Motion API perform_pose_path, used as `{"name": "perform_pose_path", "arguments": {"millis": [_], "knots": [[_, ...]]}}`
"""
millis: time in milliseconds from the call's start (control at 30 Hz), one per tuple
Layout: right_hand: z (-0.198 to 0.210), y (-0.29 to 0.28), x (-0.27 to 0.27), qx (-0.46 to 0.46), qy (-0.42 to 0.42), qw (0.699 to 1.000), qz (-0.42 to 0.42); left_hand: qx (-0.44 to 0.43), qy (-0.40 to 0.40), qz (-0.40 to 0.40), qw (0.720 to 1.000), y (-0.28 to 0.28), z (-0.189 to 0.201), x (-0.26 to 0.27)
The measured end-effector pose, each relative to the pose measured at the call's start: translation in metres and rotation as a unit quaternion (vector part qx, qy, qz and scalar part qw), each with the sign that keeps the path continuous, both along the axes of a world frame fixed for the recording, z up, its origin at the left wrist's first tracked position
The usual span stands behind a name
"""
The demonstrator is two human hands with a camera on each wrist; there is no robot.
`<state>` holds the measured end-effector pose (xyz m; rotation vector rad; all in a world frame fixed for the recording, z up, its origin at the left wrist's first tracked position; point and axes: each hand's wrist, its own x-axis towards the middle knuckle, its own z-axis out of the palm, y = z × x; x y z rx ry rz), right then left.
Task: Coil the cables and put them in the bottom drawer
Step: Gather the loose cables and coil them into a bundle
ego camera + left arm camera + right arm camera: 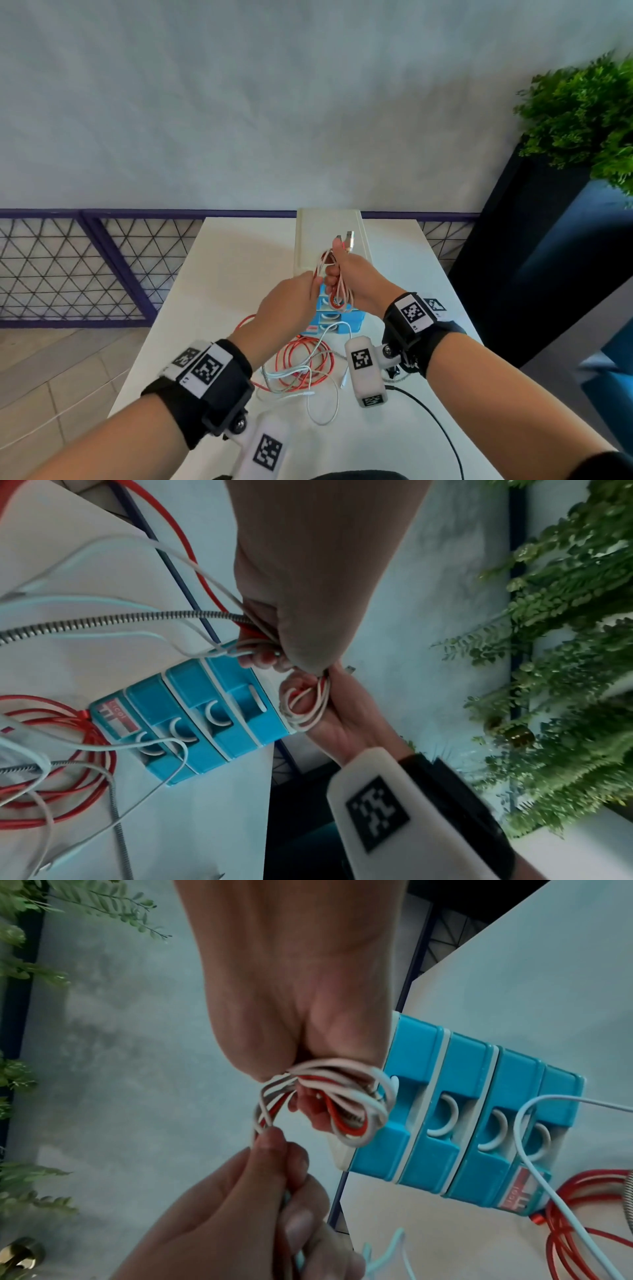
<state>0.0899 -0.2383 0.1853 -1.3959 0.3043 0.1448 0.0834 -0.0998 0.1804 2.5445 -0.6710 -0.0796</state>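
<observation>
Over the white table [219, 274] my right hand [337, 274] grips a coiled bundle of white and red cable [346, 1112], its metal plugs [346, 239] sticking up past the thumb. My left hand [313, 284], just left of it, pinches the strands [262, 1115] running out of the coil. Behind both hands stands the blue drawer unit [212, 723] with a white top [329, 226]; all its drawers look closed. The bottom drawer [147, 739] carries a red label. Loose red cable [301, 359], white cable [325, 401] and a braided grey cable [103, 620] lie tangled in front.
A black cable [435, 421] trails off the near right of the table. A green plant [589, 113] in a dark planter stands at the right. A purple mesh railing [85, 267] runs behind the table along the grey wall.
</observation>
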Motion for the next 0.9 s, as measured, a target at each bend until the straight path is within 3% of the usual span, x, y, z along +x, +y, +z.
{"name": "perform_pose_path", "arguments": {"millis": [100, 167, 300, 400, 567, 700, 900], "knots": [[0.003, 0.001, 0.0, 0.017, 0.003, 1.0, 0.003, 0.064, -0.038, -0.007, 0.997, -0.005, 0.006, -0.006], [0.005, 0.003, -0.001, -0.022, 0.003, 0.999, 0.034, 0.113, -0.065, -0.022, 0.991, -0.011, 0.013, -0.008], [0.003, 0.005, 0.0, -0.02, 0.011, 0.999, 0.041, 0.196, -0.026, -0.062, 0.978, -0.025, 0.022, -0.011], [0.003, 0.001, 0.001, -0.033, 0.011, 0.999, 0.007, 0.168, -0.048, -0.085, 0.981, -0.024, 0.025, -0.013], [0.007, 0.0, 0.005, -0.003, -0.004, 0.999, -0.044, 0.096, 0.023, -0.094, 0.991, -0.023, 0.03, -0.001], [0.008, 0.004, 0.007, 0.112, -0.024, 0.99, -0.088, 0.078, 0.121, -0.109, 0.984, -0.015, 0.025, 0.007], [0.005, 0.008, 0.007, 0.258, -0.018, 0.956, -0.137, 0.088, 0.099, -0.083, 0.988, -0.011, 0.015, 0.004]]}}
